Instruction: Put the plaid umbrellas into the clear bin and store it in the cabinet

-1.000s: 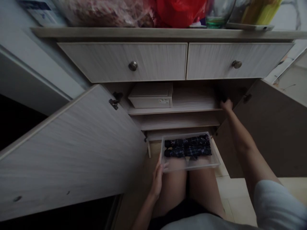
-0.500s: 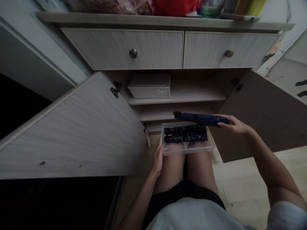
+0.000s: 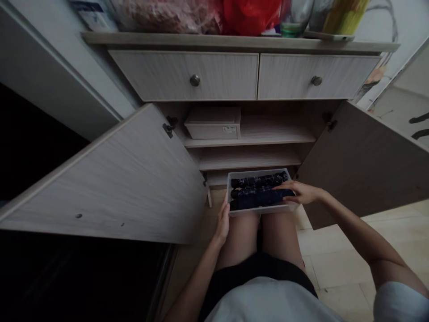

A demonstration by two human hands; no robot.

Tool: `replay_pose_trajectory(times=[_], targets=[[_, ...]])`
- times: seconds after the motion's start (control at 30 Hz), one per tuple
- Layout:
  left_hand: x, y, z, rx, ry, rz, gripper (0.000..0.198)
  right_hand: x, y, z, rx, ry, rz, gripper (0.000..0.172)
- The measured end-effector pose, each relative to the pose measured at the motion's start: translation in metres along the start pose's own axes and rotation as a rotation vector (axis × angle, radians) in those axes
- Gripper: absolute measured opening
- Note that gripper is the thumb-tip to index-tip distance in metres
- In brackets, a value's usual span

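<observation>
Clear rectangular plastic tray (image 3: 261,171) on bare thighs (image 3: 241,237), left hand (image 3: 221,223) gripping its 9 o'clock edge, right hand (image 3: 301,193) open at 3 o'clock, fingers flat on a folded navy umbrella (image 3: 258,200), two folded dark plaid umbrellas (image 3: 258,181) just beside it at 12 o'clock

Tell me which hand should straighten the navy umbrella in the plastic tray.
Right, probably: the right hand lies across the navy folded umbrella with its fingers extended, while the left hand is occupied at the left side of the clear plastic tray, holding it.
</observation>
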State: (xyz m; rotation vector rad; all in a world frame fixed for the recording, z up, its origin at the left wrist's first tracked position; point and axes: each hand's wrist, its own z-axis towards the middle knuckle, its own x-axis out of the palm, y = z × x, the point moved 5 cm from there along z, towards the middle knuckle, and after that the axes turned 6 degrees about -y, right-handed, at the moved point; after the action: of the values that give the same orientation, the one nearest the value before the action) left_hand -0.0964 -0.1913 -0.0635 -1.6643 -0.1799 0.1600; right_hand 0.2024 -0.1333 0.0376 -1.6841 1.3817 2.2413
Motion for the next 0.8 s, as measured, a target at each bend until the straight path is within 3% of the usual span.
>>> replay_pose_trajectory(times=[0.33, 0.5, 0.53, 0.6, 0.7, 0.73, 0.8], targets=[[0.0, 0.001, -0.004, -0.079, -0.023, -0.026, 0.065, 0.01, -0.003, 0.003, 0.07, 0.005, -0.113, 0.053], [0.002, 0.0, -0.005, -0.076, -0.027, -0.034, 0.063, 0.015, -0.008, 0.013, 0.106, -0.036, -0.137, 0.033], [0.002, -0.001, -0.005, -0.076, -0.025, -0.038, 0.063, 0.013, -0.011, 0.013, 0.113, -0.09, -0.101, 0.036], [0.001, -0.001, -0.004, -0.081, -0.014, -0.042, 0.062, 0.003, -0.024, 0.007, 0.187, -0.328, -0.016, 0.05], [-0.001, -0.001, -0.003, -0.082, -0.005, -0.033, 0.065, -0.004, -0.058, -0.019, 0.491, -0.777, 0.116, 0.075], [-0.001, -0.001, -0.003, -0.082, -0.004, -0.031, 0.067, 0.002, -0.069, -0.027, 0.598, -0.838, 0.192, 0.082], [-0.002, 0.002, -0.003, -0.083, -0.002, -0.034, 0.068, 0.025, -0.083, -0.033, 0.723, -0.789, 0.402, 0.088]])
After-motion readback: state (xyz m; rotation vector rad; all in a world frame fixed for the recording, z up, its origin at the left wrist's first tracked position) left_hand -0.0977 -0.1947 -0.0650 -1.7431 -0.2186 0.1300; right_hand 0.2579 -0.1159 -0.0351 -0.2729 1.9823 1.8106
